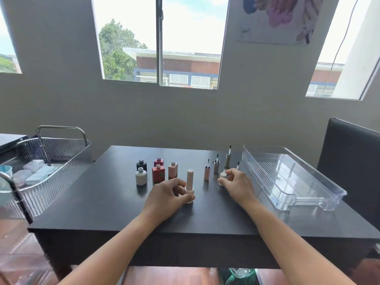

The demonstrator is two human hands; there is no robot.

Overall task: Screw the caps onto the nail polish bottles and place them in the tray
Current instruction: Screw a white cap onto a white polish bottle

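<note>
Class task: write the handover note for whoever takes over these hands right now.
Left hand: grip round a pale bottle with its tall pink cap on, standing on the table.
Right hand: grip pinching a white brush cap.
Five open bottles stand behind the left hand; four more brush caps by the right.
Clear tray holds no bottles.
Done: one bottle capped, tightness unclear.
Left: cap five, tray all six.

Six nail polish bottles are standing left: a round black bottle (pixel 141 165), a round white bottle (pixel 141 178), a far red square bottle (pixel 159 162), a near red square bottle (pixel 158 174), a pink square bottle (pixel 173 170) and a white bottle with a tall pink cap (pixel 190 181). Five brush caps are showing rightward: pink cap (pixel 207 173), silver cap (pixel 216 166), tall olive cap (pixel 228 160), white cap (pixel 222 175), half-hidden cap (pixel 238 166). One clear plastic tray (pixel 320 194) is lying right.
</note>
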